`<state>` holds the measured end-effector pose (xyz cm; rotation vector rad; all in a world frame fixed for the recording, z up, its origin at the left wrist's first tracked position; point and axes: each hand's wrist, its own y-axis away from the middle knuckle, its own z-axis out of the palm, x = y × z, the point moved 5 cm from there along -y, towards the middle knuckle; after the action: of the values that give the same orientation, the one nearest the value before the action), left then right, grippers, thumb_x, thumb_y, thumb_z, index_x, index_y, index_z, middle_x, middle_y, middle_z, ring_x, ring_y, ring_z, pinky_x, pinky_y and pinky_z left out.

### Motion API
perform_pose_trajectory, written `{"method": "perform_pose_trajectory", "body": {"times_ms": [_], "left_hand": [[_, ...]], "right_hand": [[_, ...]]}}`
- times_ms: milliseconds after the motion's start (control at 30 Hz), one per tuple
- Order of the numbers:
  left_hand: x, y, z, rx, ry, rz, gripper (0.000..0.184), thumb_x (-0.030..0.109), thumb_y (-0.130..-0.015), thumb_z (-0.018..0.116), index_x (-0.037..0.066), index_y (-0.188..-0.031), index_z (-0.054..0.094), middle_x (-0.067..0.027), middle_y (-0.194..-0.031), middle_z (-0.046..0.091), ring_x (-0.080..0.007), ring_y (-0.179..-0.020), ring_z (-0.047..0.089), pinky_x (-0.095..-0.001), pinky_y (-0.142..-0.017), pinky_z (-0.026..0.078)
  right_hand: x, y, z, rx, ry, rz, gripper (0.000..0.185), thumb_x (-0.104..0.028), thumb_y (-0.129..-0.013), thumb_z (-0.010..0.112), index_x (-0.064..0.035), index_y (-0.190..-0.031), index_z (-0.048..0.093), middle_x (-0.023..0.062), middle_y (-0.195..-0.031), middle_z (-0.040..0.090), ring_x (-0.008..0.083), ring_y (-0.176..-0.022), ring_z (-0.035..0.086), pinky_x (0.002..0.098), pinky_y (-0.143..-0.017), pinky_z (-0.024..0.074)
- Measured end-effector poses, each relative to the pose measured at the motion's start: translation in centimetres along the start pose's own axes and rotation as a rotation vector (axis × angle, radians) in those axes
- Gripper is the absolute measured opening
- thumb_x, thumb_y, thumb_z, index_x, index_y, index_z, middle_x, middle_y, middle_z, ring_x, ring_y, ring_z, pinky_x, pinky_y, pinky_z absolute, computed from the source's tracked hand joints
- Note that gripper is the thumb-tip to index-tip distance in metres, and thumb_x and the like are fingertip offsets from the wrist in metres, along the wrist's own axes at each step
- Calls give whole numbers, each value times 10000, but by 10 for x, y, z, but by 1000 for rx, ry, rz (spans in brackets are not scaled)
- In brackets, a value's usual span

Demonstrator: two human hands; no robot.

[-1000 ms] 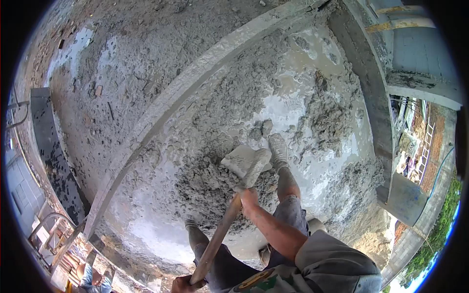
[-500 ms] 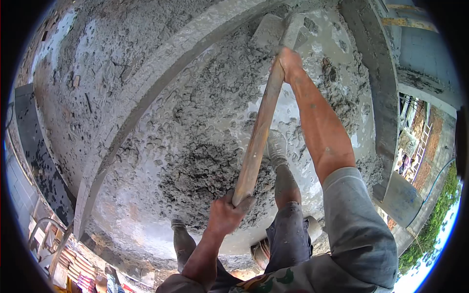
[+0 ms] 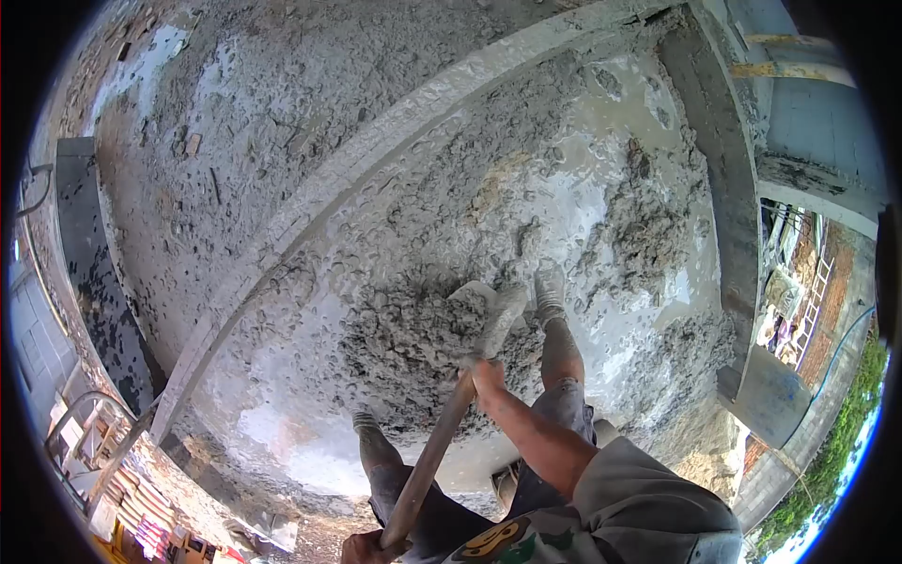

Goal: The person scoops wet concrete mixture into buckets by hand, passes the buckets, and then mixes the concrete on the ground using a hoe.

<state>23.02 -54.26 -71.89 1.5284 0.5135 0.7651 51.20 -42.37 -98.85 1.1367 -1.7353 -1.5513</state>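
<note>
A mud-coated hoe slants up from the bottom of the view, with its wooden handle [image 3: 437,446] running in front of my legs. My right hand [image 3: 486,378] is closed around the handle near the blade end. At the bottom edge my left hand [image 3: 368,547] grips the butt of the handle, partly cut off by the frame. The grey blade [image 3: 474,293] rests at a heap of lumpy wet mortar [image 3: 399,329], its lower part hidden. My mud-covered feet stand in the mix, the right foot [image 3: 550,282] just right of the hoe head.
A long raised curb [image 3: 310,202] bounds the mix on the left, and a wall-like edge [image 3: 719,179] on the right. A rougher mound [image 3: 648,226] and pale watery patches lie ahead. A metal frame [image 3: 94,423] and stacked bricks stand lower left; a panel [image 3: 775,399] leans at right.
The hoe has been drawn back from the far end of the mix toward my feet. Both hands have come down and closer to my body, still holding the handle.
</note>
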Motion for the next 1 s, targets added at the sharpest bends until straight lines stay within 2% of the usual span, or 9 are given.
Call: {"method": "perform_pose_trajectory", "body": {"times_ms": [100,133,267,367,467,600,700,800,1000], "left_hand": [[46,-15,-5,-131,43,52,452,439,-699,730,62,-945,700,-118,-763,689,-187,-736,686,-335,-660,521],[52,-45,9,-105,50,103,413,490,-709,707,119,-891,711,-85,-717,679,-189,-672,670,-334,-637,516],[217,-175,-16,190,-177,513,536,579,-691,676,57,-810,663,-169,-620,611,-348,-608,620,-428,-586,485],[286,-232,-90,213,-76,519,496,540,-731,667,56,-835,646,-155,-603,608,-337,-607,628,-430,-580,486],[260,-192,-134,400,-136,543,470,508,-750,665,49,-844,643,-164,-595,604,-340,-605,628,-428,-579,487],[206,-138,-108,396,-40,442,485,498,-746,672,27,-857,636,-182,-602,603,-368,-616,625,-447,-604,487],[169,-122,-132,318,-9,360,438,398,-747,700,-1,-920,651,-164,-646,625,-285,-644,650,-370,-615,490],[137,-110,-102,380,-75,392,471,425,-741,686,-2,-937,649,-188,-642,625,-340,-647,649,-398,-597,490],[29,-26,-40,306,-114,-11,549,576,-666,681,62,-859,682,-173,-682,648,-331,-681,653,-412,-634,512]], "right_hand": [[-83,33,-37,-17,-218,-240,210,-16,-720,606,10,-911,524,111,-645,507,244,-500,538,394,-425,472],[-134,42,-39,-16,-207,-216,178,-33,-719,613,19,-869,533,108,-634,497,235,-487,514,388,-414,464],[-342,-9,-41,53,-166,-548,236,-154,-726,607,-7,-882,509,95,-675,468,217,-540,486,363,-503,480],[-439,-35,18,-2,-171,-703,250,-183,-763,571,-13,-926,486,97,-672,463,215,-527,480,364,-508,468],[-419,-82,97,-176,-226,-593,214,-161,-764,564,-7,-897,498,108,-651,471,236,-517,492,380,-486,463],[-357,-47,132,-183,-184,-503,188,-126,-774,547,17,-894,522,136,-642,497,268,-516,517,408,-454,459],[-314,-48,146,-211,-168,-511,155,-124,-781,534,11,-857,542,132,-630,502,262,-512,517,414,-446,454],[-289,-23,150,-200,-58,-467,153,-137,-737,565,-31,-830,505,86,-631,454,232,-511,481,380,-459,464],[-79,-18,131,-145,108,-157,188,-212,-887,470,-39,-955,490,120,-732,509,243,-593,531,397,-469,480]]}}
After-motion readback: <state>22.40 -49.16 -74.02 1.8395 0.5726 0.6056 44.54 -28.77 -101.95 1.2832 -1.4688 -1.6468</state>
